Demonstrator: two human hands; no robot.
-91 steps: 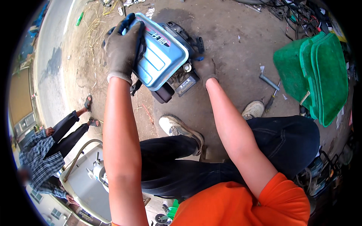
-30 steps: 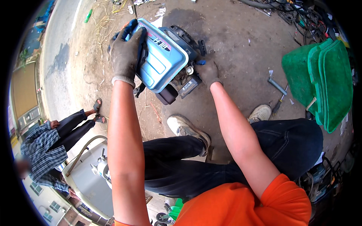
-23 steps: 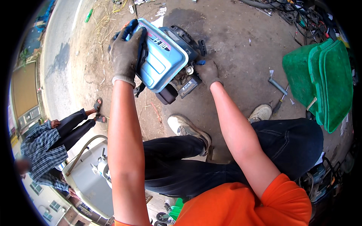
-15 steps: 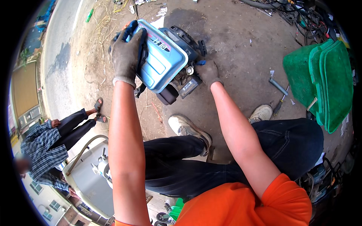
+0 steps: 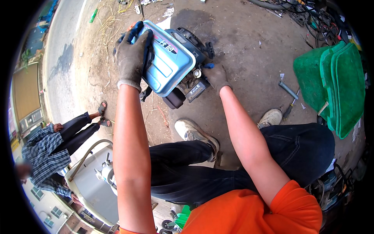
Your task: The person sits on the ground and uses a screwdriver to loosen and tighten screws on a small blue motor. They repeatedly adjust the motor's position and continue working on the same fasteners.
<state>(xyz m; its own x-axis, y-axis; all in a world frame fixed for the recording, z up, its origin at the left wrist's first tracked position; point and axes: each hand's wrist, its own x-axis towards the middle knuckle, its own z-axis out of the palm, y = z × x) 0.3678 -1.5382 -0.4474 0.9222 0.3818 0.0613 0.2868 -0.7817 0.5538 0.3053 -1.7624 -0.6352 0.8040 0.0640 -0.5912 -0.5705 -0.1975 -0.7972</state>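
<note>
A small portable generator (image 5: pixel 165 66) with a light blue metal tank on top stands on the dirt ground before me. My gloved left hand (image 5: pixel 132 54) is closed over the tank's left edge, its dark-coated fingers spread along the rim and side. On the opposite side, low by the engine, my gloved right hand (image 5: pixel 216 77) has its fingers curled in next to a round metal part (image 5: pixel 197 73). What those fingers grip is hidden. A black recoil-starter side (image 5: pixel 191 39) and a dark rounded box (image 5: pixel 174 98) show around the tank.
A green plastic bin (image 5: pixel 329 87) lies at the right. Near my shoe are a screwdriver (image 5: pixel 290 109) and a grey tube-shaped tool (image 5: pixel 288 90). Cables and scrap (image 5: pixel 315 23) are heaped far right. At left, a person in a checked shirt (image 5: pixel 48 150) is beside a white-topped table (image 5: pixel 91 187).
</note>
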